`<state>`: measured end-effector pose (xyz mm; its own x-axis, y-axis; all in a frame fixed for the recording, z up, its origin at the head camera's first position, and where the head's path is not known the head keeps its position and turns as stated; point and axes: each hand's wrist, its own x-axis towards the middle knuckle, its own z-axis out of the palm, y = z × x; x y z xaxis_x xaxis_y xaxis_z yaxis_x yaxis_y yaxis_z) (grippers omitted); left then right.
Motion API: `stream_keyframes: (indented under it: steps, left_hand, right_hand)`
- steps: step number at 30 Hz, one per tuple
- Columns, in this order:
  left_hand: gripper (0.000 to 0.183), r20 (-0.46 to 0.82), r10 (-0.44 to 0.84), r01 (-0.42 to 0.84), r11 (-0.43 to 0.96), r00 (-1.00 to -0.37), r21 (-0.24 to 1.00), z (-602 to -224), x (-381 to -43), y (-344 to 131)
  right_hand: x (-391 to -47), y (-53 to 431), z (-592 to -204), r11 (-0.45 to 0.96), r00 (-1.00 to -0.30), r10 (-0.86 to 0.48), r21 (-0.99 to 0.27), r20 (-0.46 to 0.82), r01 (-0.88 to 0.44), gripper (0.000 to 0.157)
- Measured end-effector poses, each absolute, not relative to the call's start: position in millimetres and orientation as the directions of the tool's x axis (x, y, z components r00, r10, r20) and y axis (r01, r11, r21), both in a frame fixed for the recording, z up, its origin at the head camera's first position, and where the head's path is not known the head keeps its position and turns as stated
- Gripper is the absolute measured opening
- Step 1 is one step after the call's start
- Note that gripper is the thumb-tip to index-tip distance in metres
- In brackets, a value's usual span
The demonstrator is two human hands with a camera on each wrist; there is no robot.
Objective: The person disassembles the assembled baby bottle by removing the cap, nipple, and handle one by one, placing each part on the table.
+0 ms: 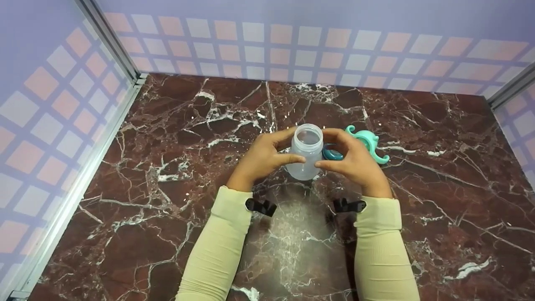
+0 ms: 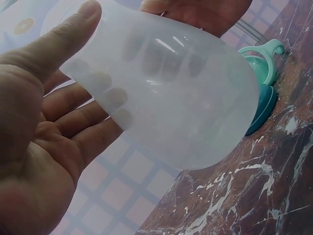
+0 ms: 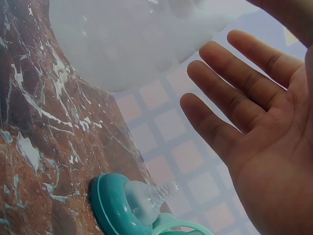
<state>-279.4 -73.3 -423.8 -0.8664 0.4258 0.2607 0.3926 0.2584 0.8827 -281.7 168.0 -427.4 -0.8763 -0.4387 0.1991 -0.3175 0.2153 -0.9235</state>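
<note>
A translucent baby bottle (image 1: pixel 307 167) with a bare threaded neck stands upright between the two hands in the head view. My left hand (image 1: pixel 267 156) holds it, thumb on the near side and fingers behind; in the left wrist view those fingertips show through the plastic. My right hand (image 1: pixel 349 156) is beside the bottle, thumb tip at its edge. In the right wrist view its fingers (image 3: pixel 230 98) are nearly straight, tips right at the bottle's outline. Behind the right hand lies a teal collar ring (image 1: pixel 333 153), partly hidden, with a clear nipple (image 3: pixel 146 200) in it.
A mint-green piece with two curved handles (image 1: pixel 368 140) lies just beyond the right hand, beside the teal ring. The dark red marbled table (image 1: pixel 167 234) meets checkered panels (image 1: pixel 309 46) at the back and sides. Black straps (image 1: pixel 261 206) circle both wrists.
</note>
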Motion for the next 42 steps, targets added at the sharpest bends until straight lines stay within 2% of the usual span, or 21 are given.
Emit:
stream_keyframes:
  steps: [20,26,31,42]
  left_hand:
    - [0.073,0.273,0.436,0.396,0.221,-0.858,0.892,-425.7,-278.0,-70.8]
    - [0.070,0.288,0.437,0.403,0.195,-0.852,0.894,-426.2,-278.2,-70.0]
    - [0.069,0.300,0.430,0.426,0.233,-0.851,0.875,-425.2,-278.9,-70.2]
    - [0.067,0.277,0.406,0.395,0.242,-0.871,0.886,-424.1,-278.3,-70.9]
  right_hand:
    - [-279.5,158.8,-427.3,0.305,-0.893,-0.423,-0.904,0.154,-0.300,0.076]
    - [-279.6,157.7,-426.9,0.297,-0.886,-0.425,-0.897,0.184,-0.328,0.074]
    - [-279.4,158.9,-425.8,0.288,-0.886,-0.427,-0.901,0.181,-0.323,0.072]
    - [-277.2,158.6,-425.4,0.208,-0.888,-0.408,-0.925,0.214,-0.318,0.069]
